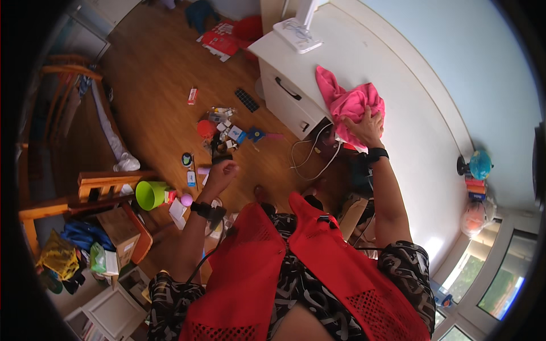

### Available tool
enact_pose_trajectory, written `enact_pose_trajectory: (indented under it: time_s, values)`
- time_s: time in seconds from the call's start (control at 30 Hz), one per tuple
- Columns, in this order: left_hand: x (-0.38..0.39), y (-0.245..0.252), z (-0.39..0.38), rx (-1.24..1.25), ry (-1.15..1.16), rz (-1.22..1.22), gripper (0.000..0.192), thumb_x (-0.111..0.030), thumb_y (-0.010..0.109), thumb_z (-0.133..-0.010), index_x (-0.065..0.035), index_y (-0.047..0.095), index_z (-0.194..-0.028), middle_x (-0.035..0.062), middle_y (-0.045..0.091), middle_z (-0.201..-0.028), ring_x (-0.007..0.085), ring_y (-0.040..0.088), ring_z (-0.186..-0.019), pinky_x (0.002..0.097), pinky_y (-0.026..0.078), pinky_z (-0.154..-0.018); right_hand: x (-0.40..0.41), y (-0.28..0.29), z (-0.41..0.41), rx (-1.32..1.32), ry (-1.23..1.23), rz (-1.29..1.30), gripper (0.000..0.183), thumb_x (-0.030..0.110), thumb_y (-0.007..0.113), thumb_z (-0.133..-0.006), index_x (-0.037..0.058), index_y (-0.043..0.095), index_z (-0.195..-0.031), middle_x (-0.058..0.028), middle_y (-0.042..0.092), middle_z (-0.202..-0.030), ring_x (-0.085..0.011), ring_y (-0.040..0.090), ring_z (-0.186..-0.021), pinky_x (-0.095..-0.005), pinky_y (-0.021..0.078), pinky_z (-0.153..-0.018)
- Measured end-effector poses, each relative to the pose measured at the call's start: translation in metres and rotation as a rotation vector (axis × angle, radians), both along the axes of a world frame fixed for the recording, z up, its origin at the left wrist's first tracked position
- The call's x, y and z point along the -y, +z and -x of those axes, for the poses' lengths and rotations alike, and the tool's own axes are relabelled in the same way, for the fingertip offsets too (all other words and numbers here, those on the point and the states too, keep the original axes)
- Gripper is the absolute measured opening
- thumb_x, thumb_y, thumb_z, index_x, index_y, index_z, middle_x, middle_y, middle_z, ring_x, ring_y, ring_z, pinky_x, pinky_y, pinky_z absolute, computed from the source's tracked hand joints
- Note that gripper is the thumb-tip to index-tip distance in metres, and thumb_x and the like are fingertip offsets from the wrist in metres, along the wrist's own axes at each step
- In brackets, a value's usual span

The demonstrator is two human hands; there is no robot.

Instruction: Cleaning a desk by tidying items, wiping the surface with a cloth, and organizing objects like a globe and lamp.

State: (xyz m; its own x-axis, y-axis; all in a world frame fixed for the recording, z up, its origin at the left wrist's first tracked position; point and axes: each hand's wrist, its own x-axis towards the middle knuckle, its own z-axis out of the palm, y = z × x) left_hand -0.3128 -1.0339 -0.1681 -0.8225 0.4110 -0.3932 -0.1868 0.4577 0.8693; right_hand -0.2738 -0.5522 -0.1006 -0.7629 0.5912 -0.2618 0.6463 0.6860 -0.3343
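Note:
My right hand (367, 128) rests with spread fingers on a crumpled pink cloth (352, 104), which lies on the white desk top (409, 140) and hangs over its front edge. Whether the fingers grip the cloth is not plain. My left hand (222, 174) hangs over the floor with its fingers loosely curled; nothing shows in it. Beyond that hand, a pile of small items lies on the wooden floor, among them a red round thing (206, 128), a blue and white packet (236, 134) and a blue flower-shaped toy (256, 134).
White cables (315, 170) loop down beside the desk drawers (286, 98). A white lamp base (297, 36) stands at the desk's far end, a small globe (480, 165) at its right side. A green bin (150, 195) lies left, near a cardboard box (119, 234).

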Motion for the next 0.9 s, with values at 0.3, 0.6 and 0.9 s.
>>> enact_pose_trajectory:
  time_s: [0.3,0.6,0.9]
  values:
    - [0.198,-0.107,-0.104,0.272,0.435,0.08,0.015,-0.014,0.061,-0.088,0.0,0.066,-0.089,0.0068,0.066,-0.077,0.0135,0.062,-0.065,0.0277,0.052,-0.058,-0.025,-0.043,0.025,0.05,-0.026,-0.08,0.103,0.06,0.068,-0.07,0.0091,0.026,-0.149,-0.0382,0.029,-0.141,-0.0543,0.029,-0.133,-0.0547,0.0287,-0.11]
    - [0.201,-0.155,-0.1,0.681,0.624,-0.04,0.021,-0.023,0.062,-0.087,-0.0042,0.063,-0.097,0.0054,0.066,-0.08,0.0143,0.065,-0.063,0.0264,0.052,-0.055,-0.047,-0.076,0.029,-0.004,-0.156,-0.176,0.092,0.057,0.067,-0.074,0.0105,0.034,-0.146,-0.0341,0.035,-0.14,-0.0506,0.034,-0.131,-0.055,0.0334,-0.106]
    - [0.234,-0.132,0.065,0.602,0.436,0.039,0.033,-0.031,0.06,-0.095,-0.0053,0.058,-0.116,0.0076,0.068,-0.099,0.0151,0.067,-0.081,0.0255,0.051,-0.065,0.002,-0.057,0.031,-0.316,-0.151,-0.195,0.063,0.03,0.075,-0.067,0.0019,0.056,-0.12,-0.0275,0.048,-0.121,-0.0439,0.048,-0.111,-0.0482,0.0424,-0.096]
